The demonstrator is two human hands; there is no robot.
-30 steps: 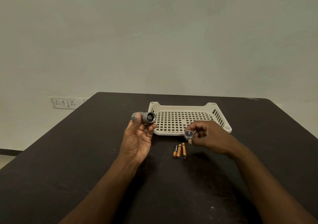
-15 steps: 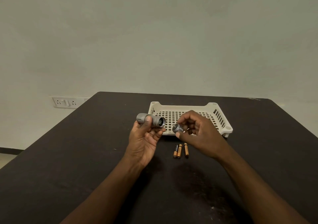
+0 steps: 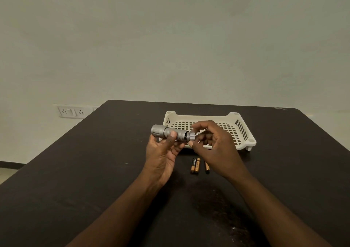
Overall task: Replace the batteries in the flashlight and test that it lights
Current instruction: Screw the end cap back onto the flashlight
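A silver flashlight [image 3: 167, 132] lies sideways in my left hand [image 3: 162, 152], its wide head pointing left, above the table in front of the basket. My right hand [image 3: 212, 144] pinches the small ribbed tail cap [image 3: 191, 135] and holds it against the flashlight's open right end; a thin dark gap still shows between cap and body. Three copper-and-black batteries [image 3: 197, 165] lie side by side on the dark table [image 3: 94, 171] just below my hands, the rightmost partly hidden by my right wrist.
A cream slotted plastic basket [image 3: 244, 133] stands behind my hands near the table's far edge. A wall socket plate [image 3: 73, 111] sits on the wall at the left. The table's edges run off diagonally to both sides.
My right hand carried the tail cap leftward from above the batteries to the flashlight's open end. My left hand turned the flashlight so its body lies sideways instead of its open end facing me.
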